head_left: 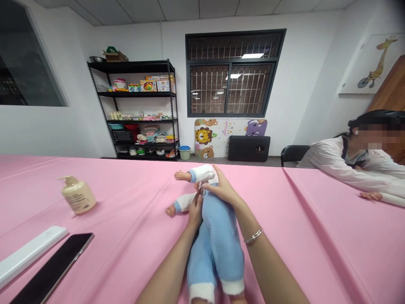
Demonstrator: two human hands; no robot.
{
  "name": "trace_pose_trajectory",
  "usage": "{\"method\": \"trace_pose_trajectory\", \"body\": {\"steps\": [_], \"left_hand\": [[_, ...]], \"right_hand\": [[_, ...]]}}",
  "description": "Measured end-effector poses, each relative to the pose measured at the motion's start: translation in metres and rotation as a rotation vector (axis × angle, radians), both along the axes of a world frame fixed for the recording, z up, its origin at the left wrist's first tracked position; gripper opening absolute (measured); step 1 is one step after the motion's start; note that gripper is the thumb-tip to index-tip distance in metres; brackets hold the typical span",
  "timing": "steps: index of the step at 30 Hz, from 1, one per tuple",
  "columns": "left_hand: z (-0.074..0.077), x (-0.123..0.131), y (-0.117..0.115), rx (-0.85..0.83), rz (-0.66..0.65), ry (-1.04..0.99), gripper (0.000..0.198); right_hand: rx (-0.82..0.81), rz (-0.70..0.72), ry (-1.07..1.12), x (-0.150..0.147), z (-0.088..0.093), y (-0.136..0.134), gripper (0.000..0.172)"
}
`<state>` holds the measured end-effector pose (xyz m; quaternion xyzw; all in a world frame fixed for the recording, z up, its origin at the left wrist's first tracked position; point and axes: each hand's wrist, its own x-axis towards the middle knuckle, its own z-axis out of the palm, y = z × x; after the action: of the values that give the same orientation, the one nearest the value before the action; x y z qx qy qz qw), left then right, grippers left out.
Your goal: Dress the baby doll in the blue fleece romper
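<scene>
A baby doll in a fluffy blue suit (215,240) lies on the pink-covered table (284,223), its legs toward me with white cuffs. Its white-sleeved arms stretch out to the left, with bare doll hands (182,175) showing. My left hand (194,212) pinches the front of the suit at the chest. My right hand (223,188), with a silver bracelet on its wrist, holds the suit's white upper part from the right. My fingers hide the chest, and I cannot see the doll's head.
A cream pump bottle (77,195) lies tilted at left, near a white strip (28,257) and a black phone (52,270). A person in a white coat (348,164) leans on the table at right. A black shelf (133,109) stands behind.
</scene>
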<state>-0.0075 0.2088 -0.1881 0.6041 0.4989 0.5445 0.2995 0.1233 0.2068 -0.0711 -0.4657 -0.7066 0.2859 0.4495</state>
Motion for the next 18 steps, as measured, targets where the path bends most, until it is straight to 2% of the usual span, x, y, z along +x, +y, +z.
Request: {"method": "trace_pose_trajectory", "body": {"steps": [2,5,7,10,13,18], "left_hand": [[0.001,0.001,-0.006,-0.004,0.048,0.079,0.047],[0.004,-0.003,-0.011,-0.198,0.283,0.307,0.037],[0.004,-0.007,-0.011,-0.287,0.371,0.382,0.033],[0.004,-0.011,-0.007,-0.273,0.368,0.378,0.034],[0.002,-0.015,-0.002,-0.197,0.336,0.321,0.047],[-0.001,-0.025,0.006,-0.129,0.294,0.244,0.059]], "right_hand": [[0.055,-0.041,-0.075,0.012,-0.010,0.010,0.093],[0.062,-0.152,-0.151,0.035,-0.031,0.026,0.085],[-0.001,-0.217,-0.152,0.049,-0.048,0.033,0.079],[-0.115,-0.284,-0.065,0.064,-0.076,0.039,0.079],[-0.181,-0.365,0.068,0.065,-0.100,0.040,0.081],[-0.225,-0.460,0.250,0.052,-0.126,0.047,0.083]]}}
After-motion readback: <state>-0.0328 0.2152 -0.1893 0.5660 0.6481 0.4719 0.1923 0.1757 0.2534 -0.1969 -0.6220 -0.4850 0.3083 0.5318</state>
